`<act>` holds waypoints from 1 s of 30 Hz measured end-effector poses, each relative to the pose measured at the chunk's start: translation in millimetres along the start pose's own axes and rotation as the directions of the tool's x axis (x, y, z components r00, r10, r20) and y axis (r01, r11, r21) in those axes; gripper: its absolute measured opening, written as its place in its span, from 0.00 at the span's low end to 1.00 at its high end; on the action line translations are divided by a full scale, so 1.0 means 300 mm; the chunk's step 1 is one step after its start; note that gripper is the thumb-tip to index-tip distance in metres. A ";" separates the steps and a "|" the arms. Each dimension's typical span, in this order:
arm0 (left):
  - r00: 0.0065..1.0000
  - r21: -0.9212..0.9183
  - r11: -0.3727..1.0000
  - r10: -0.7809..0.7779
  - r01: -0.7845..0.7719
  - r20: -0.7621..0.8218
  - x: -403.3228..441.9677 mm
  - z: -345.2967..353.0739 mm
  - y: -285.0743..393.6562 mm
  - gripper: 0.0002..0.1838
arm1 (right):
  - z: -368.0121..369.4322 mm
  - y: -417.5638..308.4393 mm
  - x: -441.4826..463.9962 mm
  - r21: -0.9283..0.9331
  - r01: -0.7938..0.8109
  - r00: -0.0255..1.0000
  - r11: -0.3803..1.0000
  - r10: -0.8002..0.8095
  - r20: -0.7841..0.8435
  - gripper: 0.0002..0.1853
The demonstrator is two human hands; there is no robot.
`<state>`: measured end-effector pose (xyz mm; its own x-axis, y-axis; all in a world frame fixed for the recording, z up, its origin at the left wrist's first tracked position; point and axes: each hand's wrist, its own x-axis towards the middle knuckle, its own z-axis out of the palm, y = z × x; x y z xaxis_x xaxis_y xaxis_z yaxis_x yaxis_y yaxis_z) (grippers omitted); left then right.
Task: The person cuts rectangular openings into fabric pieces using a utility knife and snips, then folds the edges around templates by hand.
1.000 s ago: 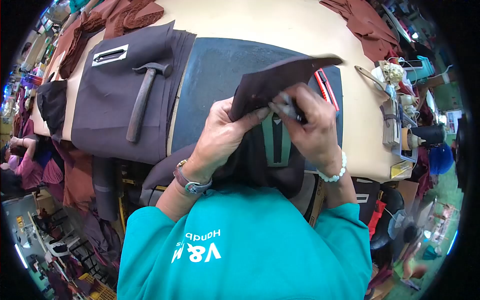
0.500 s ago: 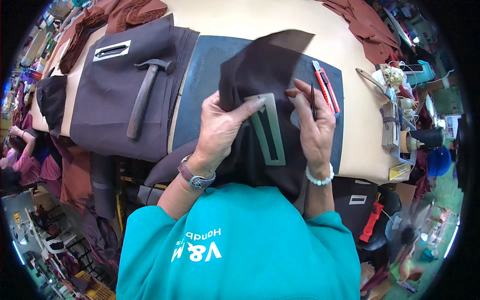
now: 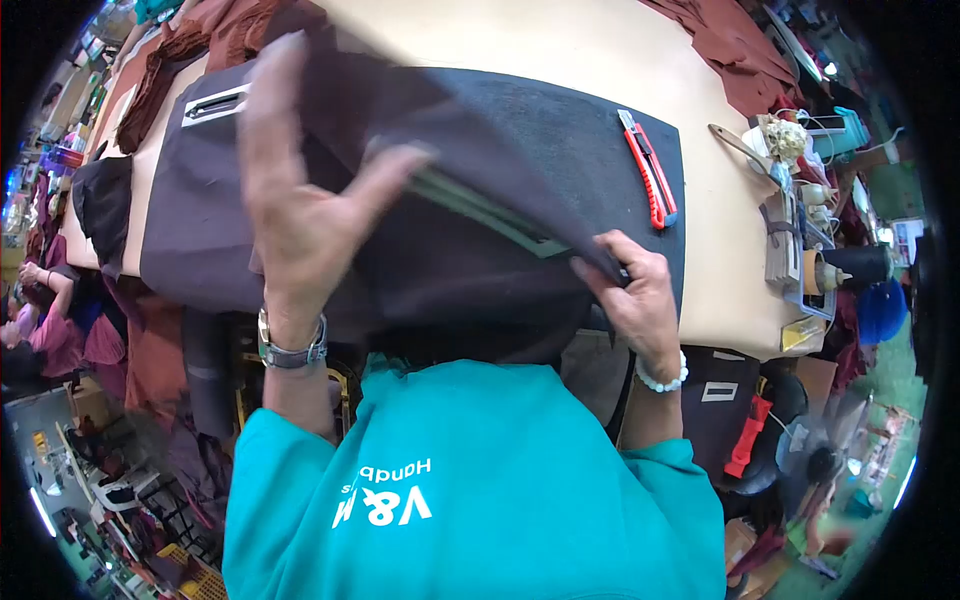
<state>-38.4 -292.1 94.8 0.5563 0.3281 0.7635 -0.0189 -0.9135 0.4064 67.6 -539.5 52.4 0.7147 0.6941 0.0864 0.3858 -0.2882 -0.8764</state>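
A dark brown fabric piece [image 3: 470, 285] is lifted and slanted across the mat, partly blurred. On it lies a pale rectangular frame around a long dark slot [image 3: 490, 218]. My left hand [image 3: 305, 215] is against the fabric's left part, its fingers stretched up and thumb spread out, smeared by motion. My right hand [image 3: 642, 300] pinches the fabric's right corner between thumb and fingers. A small dark end shows at those fingers; whether the slim dark tool is still there is unclear. The hammer is hidden behind the raised fabric.
A red box cutter [image 3: 650, 170] lies on the dark cutting mat [image 3: 560, 120]. Stacked brown fabric [image 3: 190, 230] with a pale-framed slot [image 3: 214, 106] is on the left. A brush [image 3: 742, 147] and a holder of supplies [image 3: 785, 250] stand right. Another person [image 3: 55, 310] is at far left.
The fabric has swung left and turned so its framed slot slants. My left hand has moved left and its fingers have spread; my right hand has lowered and now grips the fabric's corner.
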 end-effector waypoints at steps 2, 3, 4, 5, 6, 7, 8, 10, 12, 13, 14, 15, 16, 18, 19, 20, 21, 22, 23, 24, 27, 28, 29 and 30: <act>0.894 -0.060 0.970 0.239 -0.234 0.380 0.067 0.002 0.081 0.43 | 0.027 -0.036 0.032 -0.059 0.173 0.982 0.983 -0.167 0.091 0.09; 0.756 -0.083 0.933 0.333 -0.349 0.563 0.091 0.003 0.110 0.42 | 0.034 -0.050 0.039 -0.063 0.231 0.971 0.971 -0.226 0.084 0.09; 0.615 -0.213 0.917 0.385 -0.336 0.688 0.100 0.014 0.105 0.40 | 0.037 -0.065 0.041 -0.070 0.285 0.957 0.956 -0.280 0.073 0.09; 0.448 -0.338 0.893 0.443 -0.298 0.776 0.116 0.034 0.097 0.37 | 0.035 -0.080 0.038 -0.079 0.336 0.941 0.939 -0.332 0.060 0.09; 0.246 -0.342 0.908 0.398 -0.241 0.884 0.147 0.053 0.100 0.32 | 0.030 -0.093 0.032 -0.062 0.338 0.941 0.939 -0.337 0.019 0.08; 0.164 -0.323 0.927 0.354 -0.189 0.921 0.168 0.054 0.119 0.30 | 0.020 -0.100 0.029 -0.051 0.319 0.948 0.946 -0.319 0.005 0.08; 0.075 -0.298 0.945 0.310 -0.138 0.948 0.188 0.054 0.138 0.28 | 0.012 -0.106 0.026 -0.039 0.298 0.954 0.954 -0.298 -0.010 0.07; 0.142 -0.435 0.897 0.442 -0.080 0.886 0.175 0.051 0.131 0.17 | 0.000 -0.114 0.018 0.011 0.209 0.978 0.978 -0.209 -0.022 0.07; 0.300 -0.384 0.908 0.417 -0.165 0.858 0.149 0.028 0.153 0.13 | 0.014 -0.113 0.018 0.031 0.170 0.985 0.985 -0.168 -0.044 0.06; 0.381 -0.348 0.915 0.401 -0.204 0.833 0.138 0.014 0.159 0.11 | 0.020 -0.113 0.022 0.041 0.155 0.987 0.987 -0.153 -0.048 0.06; 0.396 -0.296 0.937 0.346 -0.183 0.851 0.119 0.012 0.149 0.12 | 0.013 -0.120 0.029 -0.025 0.090 0.996 0.996 -0.090 0.024 0.07; 0.359 -0.237 0.967 0.254 -0.092 0.898 0.131 -0.012 0.142 0.13 | 0.021 -0.109 0.040 -0.006 0.151 0.988 0.989 -0.151 -0.035 0.08; 0.312 -0.171 0.985 0.164 -0.004 0.936 0.155 -0.048 0.130 0.14 | 0.033 -0.091 0.051 0.009 0.209 0.974 0.978 -0.208 -0.095 0.09; 0.335 -0.034 0.999 0.022 0.030 0.942 0.196 -0.131 0.023 0.17 | 0.022 -0.098 0.054 -0.002 0.208 0.964 0.978 -0.205 -0.170 0.13; 0.410 0.037 0.999 -0.027 -0.016 0.911 0.222 -0.206 -0.083 0.19 | 0.019 -0.078 0.051 0.017 0.189 0.961 0.982 -0.181 -0.210 0.14; 0.571 0.343 0.937 -0.244 -0.071 0.784 0.253 -0.325 -0.173 0.19 | 0.014 -0.039 0.048 0.038 0.173 0.956 0.984 -0.159 -0.248 0.15; 0.656 0.612 0.789 -0.431 -0.061 0.620 0.314 -0.442 -0.245 0.19 | 0.008 -0.005 0.046 0.061 0.158 0.950 0.986 -0.135 -0.282 0.17; 0.800 0.583 0.806 -0.415 0.103 0.433 0.335 -0.638 -0.517 0.15 | -0.003 0.016 0.034 0.099 0.086 0.964 0.991 -0.058 -0.258 0.19; 0.791 0.828 0.546 -0.447 -0.129 0.418 0.413 -0.893 -0.736 0.17 | 0.002 0.038 0.024 0.143 0.054 0.964 0.988 -0.015 -0.264 0.19; 0.839 0.918 0.364 -0.442 -0.155 0.317 0.452 -1.174 -0.964 0.20 | 0.011 0.064 0.014 0.184 0.021 0.962 0.983 0.030 -0.271 0.19; 0.843 0.949 0.306 -0.490 -0.072 0.222 0.431 -1.218 -0.905 0.23 | 0.057 0.106 -0.015 0.319 -0.086 0.958 0.944 0.166 -0.235 0.18; 0.841 0.958 0.283 -0.510 -0.037 0.183 0.408 -1.230 -0.885 0.24 | 0.084 0.132 -0.017 0.274 -0.064 0.956 0.960 0.137 -0.257 0.19; 0.841 0.935 0.354 -0.506 -0.002 0.193 0.368 -1.174 -0.863 0.25 | 0.106 0.151 -0.017 0.228 -0.041 0.956 0.973 0.104 -0.275 0.19; 0.840 0.906 0.422 -0.503 0.034 0.202 0.327 -1.116 -0.841 0.26 | 0.117 0.154 -0.021 0.253 -0.091 0.959 0.963 0.153 -0.238 0.20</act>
<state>-257.2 51.0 235.4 0.6452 0.6863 0.3357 0.7637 -0.5922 -0.2572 60.4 -533.9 -5.2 0.8833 0.4647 0.0613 0.1590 -0.1740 -0.9718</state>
